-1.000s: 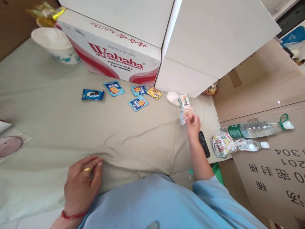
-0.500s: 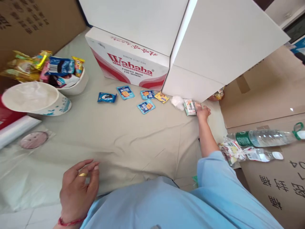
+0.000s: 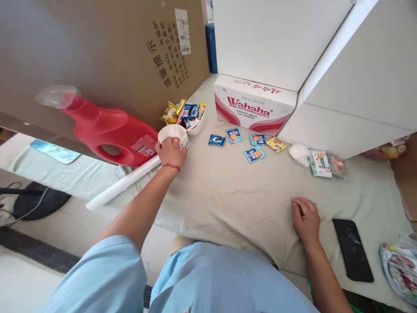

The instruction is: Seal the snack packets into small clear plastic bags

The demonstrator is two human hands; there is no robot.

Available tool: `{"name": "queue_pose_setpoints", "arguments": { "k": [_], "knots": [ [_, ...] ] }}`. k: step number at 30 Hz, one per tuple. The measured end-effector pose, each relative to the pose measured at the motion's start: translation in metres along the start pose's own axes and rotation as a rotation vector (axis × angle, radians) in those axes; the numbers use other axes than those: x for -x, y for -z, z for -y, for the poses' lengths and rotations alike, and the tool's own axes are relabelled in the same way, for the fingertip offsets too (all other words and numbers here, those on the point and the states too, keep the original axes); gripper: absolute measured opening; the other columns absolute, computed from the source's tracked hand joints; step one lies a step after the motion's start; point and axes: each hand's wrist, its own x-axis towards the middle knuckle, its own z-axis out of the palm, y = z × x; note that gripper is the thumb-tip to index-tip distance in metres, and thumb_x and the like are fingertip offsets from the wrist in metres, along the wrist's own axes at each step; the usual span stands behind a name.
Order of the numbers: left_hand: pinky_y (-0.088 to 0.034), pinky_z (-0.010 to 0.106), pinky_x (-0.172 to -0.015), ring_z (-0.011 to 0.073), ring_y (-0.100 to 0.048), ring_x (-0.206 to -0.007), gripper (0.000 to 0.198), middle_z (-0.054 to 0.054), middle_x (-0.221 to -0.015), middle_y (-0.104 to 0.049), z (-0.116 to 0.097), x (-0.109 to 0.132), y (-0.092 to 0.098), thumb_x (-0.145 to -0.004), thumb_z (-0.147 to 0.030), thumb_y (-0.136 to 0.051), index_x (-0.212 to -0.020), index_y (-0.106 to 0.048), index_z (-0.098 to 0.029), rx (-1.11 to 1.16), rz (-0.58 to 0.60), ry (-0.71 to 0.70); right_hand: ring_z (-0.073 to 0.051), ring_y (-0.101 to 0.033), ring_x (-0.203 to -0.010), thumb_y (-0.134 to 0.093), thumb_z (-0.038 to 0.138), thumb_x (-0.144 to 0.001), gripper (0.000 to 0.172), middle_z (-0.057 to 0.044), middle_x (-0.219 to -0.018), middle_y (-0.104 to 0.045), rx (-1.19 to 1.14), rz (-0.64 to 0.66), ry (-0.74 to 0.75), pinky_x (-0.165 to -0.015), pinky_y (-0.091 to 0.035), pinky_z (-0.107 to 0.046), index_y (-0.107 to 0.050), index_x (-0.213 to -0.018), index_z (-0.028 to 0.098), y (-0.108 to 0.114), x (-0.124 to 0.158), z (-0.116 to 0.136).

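Observation:
My left hand (image 3: 170, 152) reaches far out to the left and grips the near rim of a white paper bowl (image 3: 173, 132). Just behind it stands a second white bowl (image 3: 194, 125) piled with snack packets. My right hand (image 3: 305, 218) rests on the beige cloth (image 3: 228, 191) with its fingers curled loosely and nothing in them. A green-and-white packet (image 3: 319, 163) and a clear-wrapped snack (image 3: 337, 165) lie beside a white tissue ball (image 3: 299, 153), away from both hands. Several small blue and yellow snack packets (image 3: 255, 153) lie in front of the Wahaha box (image 3: 254, 106).
A red detergent jug (image 3: 107, 130) lies on its side left of the bowls, with a white roll (image 3: 122, 184) before it. A big cardboard box (image 3: 107, 56) stands behind. White cabinets (image 3: 342, 78) rise at right. A black phone (image 3: 352, 248) and a plastic bag (image 3: 400, 265) lie near right.
My right hand let go of the clear-wrapped snack beside the green-and-white packet and drew back onto the cloth. My left hand left the cloth and took the paper bowl's rim. The view swung left.

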Motion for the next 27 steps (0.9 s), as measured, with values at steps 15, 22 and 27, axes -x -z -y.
{"name": "queue_pose_setpoints", "arguments": {
  "k": [15,22,27],
  "knots": [
    [-0.039,0.045,-0.116,0.0213,-0.061,-0.127,0.013,0.005,-0.105,-0.075,-0.113,0.129,-0.039,-0.103,-0.016,-0.055,-0.1,-0.067,-0.02,0.172,0.154,-1.158,-0.025,-0.066,-0.115,-0.06,0.018,-0.099,0.028,-0.011,-0.12,-0.071,-0.251,0.084,0.38,-0.101,-0.055,-0.045,-0.069,-0.124,0.025,0.018,-0.042,0.137],
    [-0.049,0.039,-0.097,0.0234,-0.06,-0.12,0.022,0.009,-0.115,-0.073,-0.124,0.154,-0.05,-0.099,-0.007,-0.054,-0.108,-0.07,-0.02,0.264,-0.015,-0.982,-0.026,-0.065,-0.124,-0.057,0.01,-0.097,0.038,-0.017,-0.135,-0.066,0.147,0.882,0.324,-0.101,-0.055,-0.038,-0.061,-0.135,0.013,-0.008,-0.09,0.163],
    [-0.051,0.039,-0.092,0.0229,-0.063,-0.112,0.026,0.009,-0.119,-0.074,-0.118,0.157,-0.055,-0.097,-0.006,-0.055,-0.113,-0.069,-0.021,0.279,-0.029,-0.964,-0.029,-0.071,-0.113,-0.053,0.019,-0.102,0.034,-0.02,-0.132,-0.069,0.357,1.047,0.276,-0.089,-0.059,-0.037,-0.063,-0.134,0.011,-0.017,-0.102,0.184]
  ]
}}
